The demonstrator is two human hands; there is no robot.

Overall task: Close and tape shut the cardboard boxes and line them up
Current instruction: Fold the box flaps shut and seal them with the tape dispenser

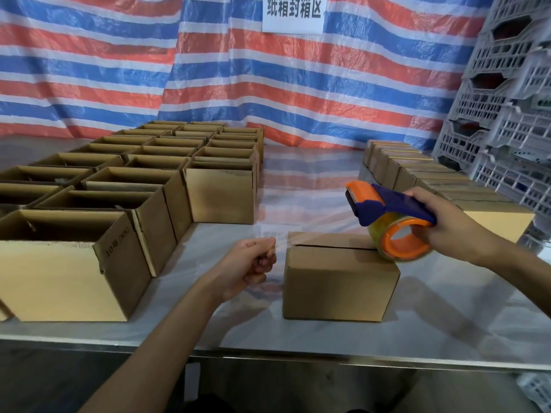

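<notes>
Head view looks down on a glossy table [447,329]. One small closed box [340,278] sits at the near side, just right of centre. Its two top flaps meet in a seam that carries no tape yet.

The left hand [249,265] is curled, thumb and forefinger pinching the free end of a strip of clear tape [287,238] just left of the box's top edge. The strip stretches rightward above the seam to a tape dispenser [387,213] with a blue frame and an orange hub. The right hand [444,226] grips it with fingers wrapped round the handle. The roll hangs at the right end of the seam; whether it touches the cardboard cannot be told.

On the left, open boxes [125,201] stand packed side by side in rows. Along the right, a line of sealed boxes [417,177] runs from near to far beside stacked grey crates [507,114].

The closed box looks light and is probably stiff at its edges and corners, but soft across the flaps, which would sag under a hard press in the middle. On so slick a surface it would likely skid if the tape were dragged sideways, so it wants steadying by its side walls or by a downward press near the seam's ends. The tape is thin and clingy; if allowed to slacken it would probably fold onto itself, so tension between the two hands matters.
</notes>
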